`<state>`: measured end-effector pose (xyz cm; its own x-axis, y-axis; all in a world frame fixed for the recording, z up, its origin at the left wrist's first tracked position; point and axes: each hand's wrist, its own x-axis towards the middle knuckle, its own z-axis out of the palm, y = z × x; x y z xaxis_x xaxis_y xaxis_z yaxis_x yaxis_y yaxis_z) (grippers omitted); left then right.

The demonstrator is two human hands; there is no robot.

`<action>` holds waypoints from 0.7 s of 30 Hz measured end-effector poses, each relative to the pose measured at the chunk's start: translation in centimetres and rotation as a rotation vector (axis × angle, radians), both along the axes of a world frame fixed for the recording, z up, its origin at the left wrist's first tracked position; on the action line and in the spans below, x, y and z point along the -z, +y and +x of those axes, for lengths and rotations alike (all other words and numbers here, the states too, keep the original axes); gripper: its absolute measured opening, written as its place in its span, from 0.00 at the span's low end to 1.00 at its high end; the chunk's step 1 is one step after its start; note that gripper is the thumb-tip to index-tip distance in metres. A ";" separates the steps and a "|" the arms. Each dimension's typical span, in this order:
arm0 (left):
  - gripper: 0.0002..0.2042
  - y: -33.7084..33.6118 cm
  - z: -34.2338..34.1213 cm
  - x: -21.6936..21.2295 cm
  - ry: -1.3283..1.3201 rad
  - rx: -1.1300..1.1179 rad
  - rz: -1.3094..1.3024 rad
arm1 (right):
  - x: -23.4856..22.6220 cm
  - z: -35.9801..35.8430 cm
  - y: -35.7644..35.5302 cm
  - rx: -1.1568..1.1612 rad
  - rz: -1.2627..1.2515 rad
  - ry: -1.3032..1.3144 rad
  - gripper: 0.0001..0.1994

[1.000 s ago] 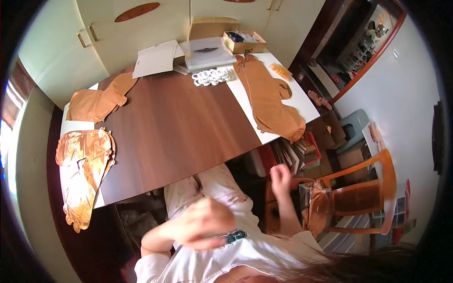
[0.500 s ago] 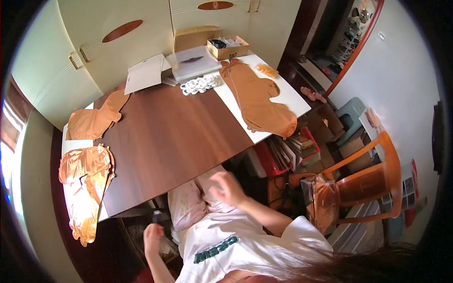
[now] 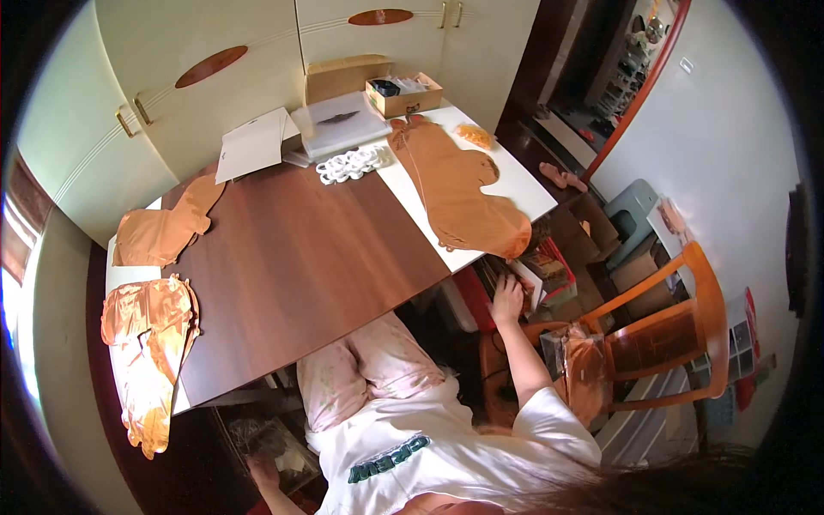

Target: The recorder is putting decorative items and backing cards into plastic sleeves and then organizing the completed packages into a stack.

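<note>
My right hand reaches down into a red box beside the table's right corner. Its fingers are stretched out over the upright books and cards standing in there; no firm grip shows. Low on the left, my left hand hangs under the table's edge near a tray of clear plastic packaging; its fingers are too dim to make out. Flat copper-coloured foil balloons lie on the table: one long foil balloon at the right, a dull one and a shiny one at the left.
On the brown and white table lie a white plastic chain, white cards, a clear folder, an orange packet and an open cardboard box. A wooden chair with packaged foil stands at my right.
My right hand has moved from above my lap out to the box at the right. My left hand has dropped lower; the small dark thing it held is no longer visible. The view has shifted slightly.
</note>
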<state>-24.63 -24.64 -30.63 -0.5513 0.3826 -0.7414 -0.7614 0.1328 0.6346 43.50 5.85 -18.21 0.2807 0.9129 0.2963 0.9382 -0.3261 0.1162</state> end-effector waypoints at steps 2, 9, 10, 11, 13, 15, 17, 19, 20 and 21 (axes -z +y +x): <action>0.28 0.8 0.6 -0.8 0.139 0.214 -0.098 | 2.0 0.1 0.6 -0.001 -0.093 -0.015 0.41; 0.17 2.6 1.4 -1.5 0.539 0.877 -0.419 | 4.8 1.3 2.2 0.011 -0.028 -0.130 0.26; 0.19 3.2 0.8 -1.3 0.701 1.145 -0.442 | 4.5 1.4 3.0 0.011 -0.054 -0.074 0.27; 0.23 3.5 0.5 -1.0 0.863 1.413 -0.459 | 3.8 1.5 3.6 0.063 -0.178 0.085 0.27; 0.21 3.4 1.2 -0.4 0.926 1.361 -0.517 | 3.4 2.4 3.8 0.064 -0.212 0.186 0.28; 0.20 3.0 1.6 -0.5 0.986 1.311 -0.572 | 2.8 3.6 4.1 0.081 -0.289 0.350 0.32; 0.18 3.1 2.8 -2.1 0.728 1.202 -0.424 | 1.0 4.1 3.4 0.129 -0.283 0.379 0.30; 0.17 3.5 3.3 -3.6 0.487 0.939 -0.336 | -0.5 4.7 2.7 0.132 -0.241 0.409 0.25; 0.15 3.6 3.6 -3.9 0.251 0.674 -0.244 | -0.6 5.3 2.3 0.134 -0.241 0.406 0.25; 0.15 3.8 3.5 -3.8 0.248 0.677 -0.243 | -0.8 5.9 1.6 0.077 -0.209 0.392 0.26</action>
